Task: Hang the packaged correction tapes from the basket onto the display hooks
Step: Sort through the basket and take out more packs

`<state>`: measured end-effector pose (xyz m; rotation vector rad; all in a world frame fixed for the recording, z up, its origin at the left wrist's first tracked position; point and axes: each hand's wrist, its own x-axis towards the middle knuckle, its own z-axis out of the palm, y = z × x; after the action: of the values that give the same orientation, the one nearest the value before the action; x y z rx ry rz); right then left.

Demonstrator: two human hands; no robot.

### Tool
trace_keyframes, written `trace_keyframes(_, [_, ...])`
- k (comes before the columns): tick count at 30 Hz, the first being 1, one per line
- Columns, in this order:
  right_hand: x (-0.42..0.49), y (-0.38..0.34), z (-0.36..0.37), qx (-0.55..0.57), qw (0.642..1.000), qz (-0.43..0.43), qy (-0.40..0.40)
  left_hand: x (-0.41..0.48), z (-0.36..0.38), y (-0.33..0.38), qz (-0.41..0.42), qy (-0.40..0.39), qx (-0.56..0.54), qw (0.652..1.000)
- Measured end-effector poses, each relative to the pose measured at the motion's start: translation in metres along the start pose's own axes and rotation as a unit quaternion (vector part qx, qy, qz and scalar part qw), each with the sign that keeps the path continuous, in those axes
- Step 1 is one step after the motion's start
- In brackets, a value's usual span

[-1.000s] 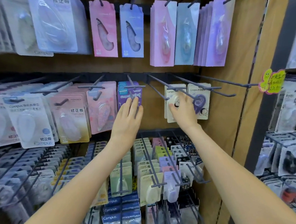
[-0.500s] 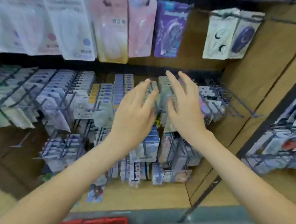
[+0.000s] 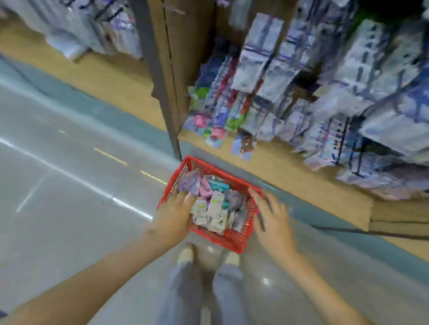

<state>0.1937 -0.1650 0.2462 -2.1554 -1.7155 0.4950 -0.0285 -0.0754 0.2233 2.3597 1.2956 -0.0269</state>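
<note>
A red plastic basket (image 3: 232, 239) stands on the floor just ahead of my feet. It holds several packaged correction tapes (image 3: 215, 208) in white, pink, teal and purple. My left hand (image 3: 173, 220) reaches into the basket from its left side, its fingertips on a purple packet (image 3: 189, 185); no grip shows. My right hand (image 3: 272, 215) hovers over the basket's right rim with its fingers spread and holds nothing. The display hooks (image 3: 352, 133), full of hanging packets, show blurred at the upper right.
The wooden base shelf (image 3: 292, 175) of the display runs behind the basket. A dark upright post (image 3: 160, 90) divides two bays. My shoes (image 3: 186, 254) stand right behind the basket. Grey floor (image 3: 60, 197) stretches to the left.
My view swung down from the hooks to the floor. Both hands dropped from the hanging packets to the basket, the left one going in among the tapes.
</note>
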Motion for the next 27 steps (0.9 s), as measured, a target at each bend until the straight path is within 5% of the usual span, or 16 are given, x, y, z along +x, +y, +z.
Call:
trace_keyframes(6, [-0.015,0.093,0.206,-0.051,0.979,0.060,-0.189,-0.010,0.184,-0.083,-0.175,-0.100,-0.031,0.979])
trace_keyframes(10, [-0.003,0.159,0.317,-0.040,0.957,0.137,-0.251,0.019,0.290,-0.092,-0.185,-0.103,-0.049,0.976])
trace_keyframes(18, [0.055,0.230,0.495,0.103,0.933,0.283,-0.199,0.099,0.446,-0.116,-0.153,-0.066,-0.093,0.982])
trace_keyframes(22, [0.077,0.231,0.528,0.026,0.914,0.369,-0.167,0.122,0.468,-0.125,-0.171,-0.096,-0.107,0.975])
trace_keyframes(25, [0.069,0.233,0.531,0.125,0.924,0.345,-0.109,0.126,0.467,-0.125,-0.226,-0.021,-0.258,0.939])
trace_keyframes(27, [0.057,0.230,0.516,0.264,0.901,0.329,-0.106,0.130,0.459,-0.122,-0.293,-0.034,-0.365,0.883])
